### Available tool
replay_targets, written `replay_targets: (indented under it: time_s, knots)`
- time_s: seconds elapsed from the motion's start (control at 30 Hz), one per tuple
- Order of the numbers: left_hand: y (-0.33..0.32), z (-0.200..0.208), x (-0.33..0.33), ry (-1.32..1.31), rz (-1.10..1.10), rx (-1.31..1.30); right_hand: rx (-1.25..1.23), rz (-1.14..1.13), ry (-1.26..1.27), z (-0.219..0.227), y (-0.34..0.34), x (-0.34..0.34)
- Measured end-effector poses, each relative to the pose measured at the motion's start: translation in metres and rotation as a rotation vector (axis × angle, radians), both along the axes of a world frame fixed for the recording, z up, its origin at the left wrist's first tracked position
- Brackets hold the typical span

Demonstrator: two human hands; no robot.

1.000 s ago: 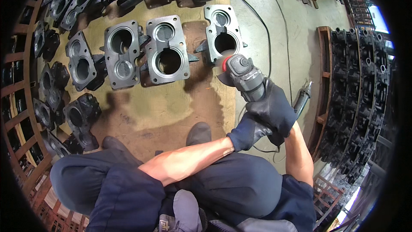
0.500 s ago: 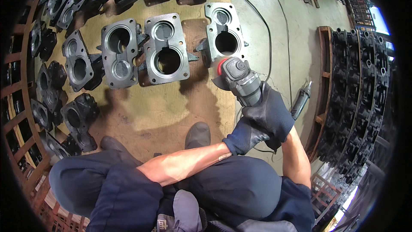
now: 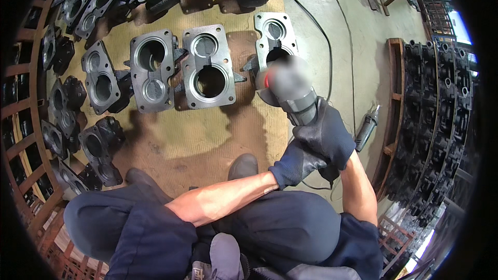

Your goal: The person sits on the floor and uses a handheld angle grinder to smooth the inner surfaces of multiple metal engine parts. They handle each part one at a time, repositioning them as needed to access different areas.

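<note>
Both my hands, in dark work gloves, grip an angle grinder (image 3: 302,108) with a red-edged disc; its head is blurred. My right hand (image 3: 333,137) is closed around the grinder's body. My left hand (image 3: 298,165) is closed lower down, against the right hand and the rear of the tool; its fingers are partly hidden. The grinder's head lies over the near end of a grey metal casting (image 3: 276,30) with two round bores, hiding part of the larger bore. Whether the disc touches the metal cannot be seen.
Similar castings (image 3: 210,67) stand to the left on a tan ribbed mat (image 3: 192,129), with more behind. A second handheld power tool (image 3: 367,129) lies on the floor at right. A black cable (image 3: 327,41) runs along the floor. Stacked dark parts (image 3: 425,119) stand at far right.
The whole view has shifted a little, so the castings appear lower and farther right. Against the casting, the grinder's head has moved slightly away from me, covering more of the larger bore.
</note>
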State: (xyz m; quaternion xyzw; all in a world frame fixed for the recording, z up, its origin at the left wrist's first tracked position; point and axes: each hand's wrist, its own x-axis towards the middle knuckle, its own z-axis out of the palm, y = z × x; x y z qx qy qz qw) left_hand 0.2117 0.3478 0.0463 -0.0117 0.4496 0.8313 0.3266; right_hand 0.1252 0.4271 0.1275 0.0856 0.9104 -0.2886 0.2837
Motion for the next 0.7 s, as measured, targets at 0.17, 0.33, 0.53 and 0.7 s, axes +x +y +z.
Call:
replay_targets:
  time_s: [0.17,0.33,0.53,0.7]
  knots:
    - [-0.003,-0.02,-0.029,0.007,-0.069,0.048,0.031,-0.017,0.008,-0.004,-0.005,-0.027]
    - [-0.014,-0.004,-0.081,0.044,-0.129,0.012,0.022,-0.002,0.021,-0.004,-0.001,-0.067]
    - [-0.006,-0.007,-0.048,-0.014,0.021,0.079,0.014,0.033,0.031,-0.003,-0.005,-0.048]
    - [0.006,-0.008,-0.029,-0.048,0.038,0.104,0.026,-0.002,-0.024,0.002,-0.002,-0.033]
